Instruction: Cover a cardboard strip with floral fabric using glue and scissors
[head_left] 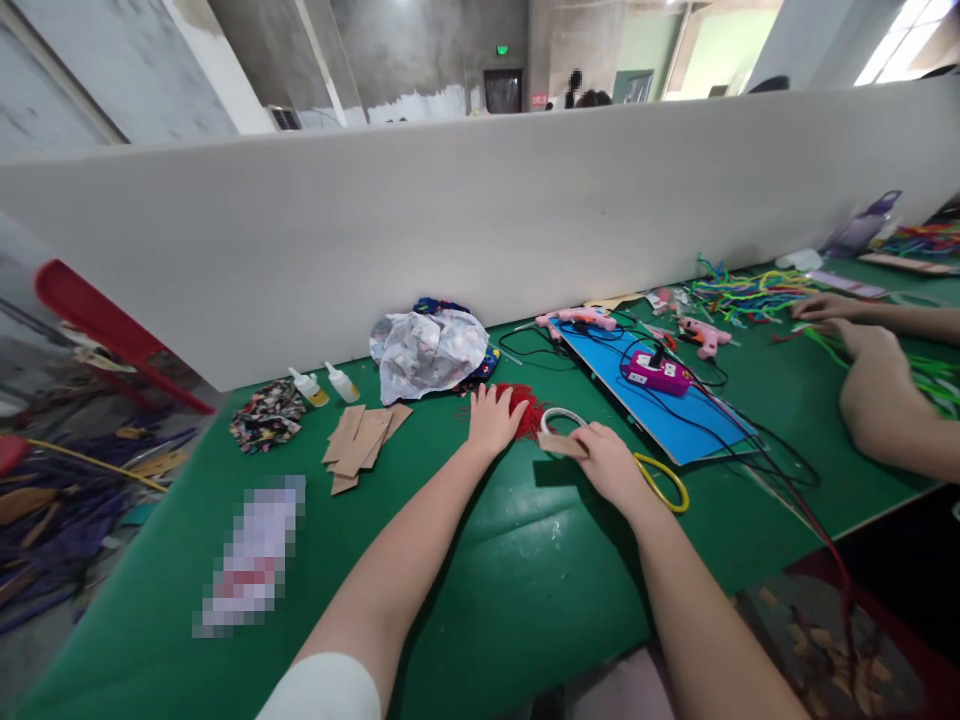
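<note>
My left hand (493,420) lies flat with its fingers spread, touching the left side of a pile of red yarn (529,412). In my right hand (609,462) a small piece of cardboard (562,445) is pinched, just above the green table. Behind that piece sits a white ring (553,413), partly hidden by the cardboard and my fingers. A yellow ring (681,492) lies beside my right wrist, which hides part of it. Left of my left hand is a loose stack of cardboard pieces (360,445).
Crumpled printed cloth (427,352), two small glue bottles (343,383) and a dark patterned cloth (268,415) lie left. At right are a blue board (637,375), purple power strip (658,372), cables and pink glue guns (705,337). Another person's hands (862,335) handle green strands.
</note>
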